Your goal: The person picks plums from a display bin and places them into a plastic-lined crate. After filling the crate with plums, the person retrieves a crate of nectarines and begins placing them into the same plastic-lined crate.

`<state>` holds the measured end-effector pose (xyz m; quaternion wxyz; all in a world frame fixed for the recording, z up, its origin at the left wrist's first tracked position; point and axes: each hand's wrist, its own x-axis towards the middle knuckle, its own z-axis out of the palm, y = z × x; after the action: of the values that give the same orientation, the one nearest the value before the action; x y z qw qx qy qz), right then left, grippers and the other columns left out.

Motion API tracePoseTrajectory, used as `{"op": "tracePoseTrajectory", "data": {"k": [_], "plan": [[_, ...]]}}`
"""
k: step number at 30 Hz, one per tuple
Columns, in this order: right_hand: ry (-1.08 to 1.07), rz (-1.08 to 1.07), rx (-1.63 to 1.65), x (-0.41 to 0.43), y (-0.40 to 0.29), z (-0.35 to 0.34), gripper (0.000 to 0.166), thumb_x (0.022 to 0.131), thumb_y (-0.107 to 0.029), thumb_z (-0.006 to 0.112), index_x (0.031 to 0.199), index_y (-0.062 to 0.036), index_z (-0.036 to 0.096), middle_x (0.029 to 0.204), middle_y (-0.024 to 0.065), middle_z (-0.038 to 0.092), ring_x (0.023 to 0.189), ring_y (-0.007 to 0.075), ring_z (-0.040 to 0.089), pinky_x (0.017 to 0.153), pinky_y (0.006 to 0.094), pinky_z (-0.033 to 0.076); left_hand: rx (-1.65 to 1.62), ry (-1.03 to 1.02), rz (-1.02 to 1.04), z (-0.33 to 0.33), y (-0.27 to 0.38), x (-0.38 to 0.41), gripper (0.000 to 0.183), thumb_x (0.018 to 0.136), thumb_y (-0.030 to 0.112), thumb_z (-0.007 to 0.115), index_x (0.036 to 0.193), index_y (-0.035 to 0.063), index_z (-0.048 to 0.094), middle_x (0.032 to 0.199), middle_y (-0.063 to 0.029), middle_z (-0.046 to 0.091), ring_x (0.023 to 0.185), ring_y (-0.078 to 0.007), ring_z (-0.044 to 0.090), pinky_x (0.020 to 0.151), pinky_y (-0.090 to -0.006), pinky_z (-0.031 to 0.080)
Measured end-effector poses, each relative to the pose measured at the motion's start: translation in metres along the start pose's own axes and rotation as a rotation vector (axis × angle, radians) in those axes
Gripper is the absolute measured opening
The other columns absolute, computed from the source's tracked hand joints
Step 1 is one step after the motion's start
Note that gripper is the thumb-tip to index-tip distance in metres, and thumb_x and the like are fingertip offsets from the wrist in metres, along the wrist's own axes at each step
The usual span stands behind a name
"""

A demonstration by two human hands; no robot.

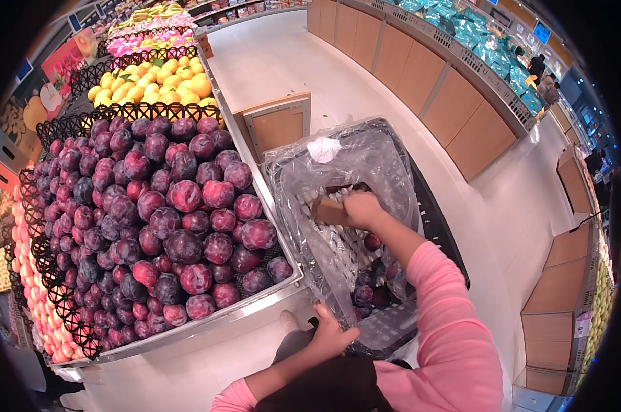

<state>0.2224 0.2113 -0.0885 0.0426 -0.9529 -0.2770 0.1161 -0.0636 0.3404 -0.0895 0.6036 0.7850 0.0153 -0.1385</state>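
Observation:
A plastic crate [436, 221], dark and lined with a clear plastic bag [295, 180], stands before me. My right hand [362, 208] reaches into it, its fingers closed around a piece of brown cardboard [331, 212]. Dark red plums [363, 295] lie in the lower part of the crate, and a few show near my right hand. My left hand [333, 332] grips the crate's near left corner, over the edge of the bag. To the left, a large heap of plums [187, 195] fills a display stand with a metal rim [284, 247].
Black plastic mesh dividers [156, 110] part the plums from yellow citrus fruit [150, 82] behind. A wooden panel [277, 126] stands beyond the crate. Wood-fronted counters [423, 77] run along the right, with bagged goods [470, 36] on top. People [547, 87] stand far off at the right.

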Motion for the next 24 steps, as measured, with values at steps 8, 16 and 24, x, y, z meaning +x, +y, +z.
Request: {"op": "tracePoseTrajectory", "data": {"k": [8, 16, 24], "plan": [[-0.069, 0.33, 0.076, 0.032, 0.029, -0.022, 0.081, 0.071, -0.065, 0.061, 0.121, -0.0014, 0.056, 0.126, 0.0215, 0.052, 0.115, 0.0327, 0.051, 0.097, 0.0374, 0.041, -0.118, -0.015, 0.005, 0.008, -0.006, 0.007, 0.078, 0.071, 0.008, 0.069, 0.12, -0.0078, 0.009, 0.115, -0.0167, 0.043, 0.104, -0.0225, 0.05, 0.092, -0.0333, 0.039], [-0.225, 0.455, 0.069, 0.073, -0.001, 0.018, 0.09, 0.066, -0.069, 0.063, 0.141, -0.0281, 0.033, 0.138, 0.0173, 0.041, 0.133, 0.0442, 0.019, 0.096, 0.0686, 0.028, 0.179, 0.023, -0.071, 0.001, 0.023, 0.007, 0.088, 0.067, 0.018, 0.071, 0.122, -0.0143, 0.011, 0.117, -0.0262, 0.029, 0.115, -0.0322, 0.036, 0.098, -0.0385, 0.034], [-0.043, 0.237, 0.117, 0.071, 0.018, 0.017, 0.077, 0.065, -0.064, 0.064, 0.125, -0.0163, 0.053, 0.121, 0.0212, 0.056, 0.118, 0.0378, 0.048, 0.099, 0.0534, 0.034, 0.02, 0.094, 0.006, 0.001, 0.036, 0.011, 0.084, 0.068, 0.023, 0.07, 0.118, -0.0158, 0.015, 0.114, -0.0301, 0.026, 0.113, -0.0413, 0.032, 0.1, -0.043, 0.028]]}}
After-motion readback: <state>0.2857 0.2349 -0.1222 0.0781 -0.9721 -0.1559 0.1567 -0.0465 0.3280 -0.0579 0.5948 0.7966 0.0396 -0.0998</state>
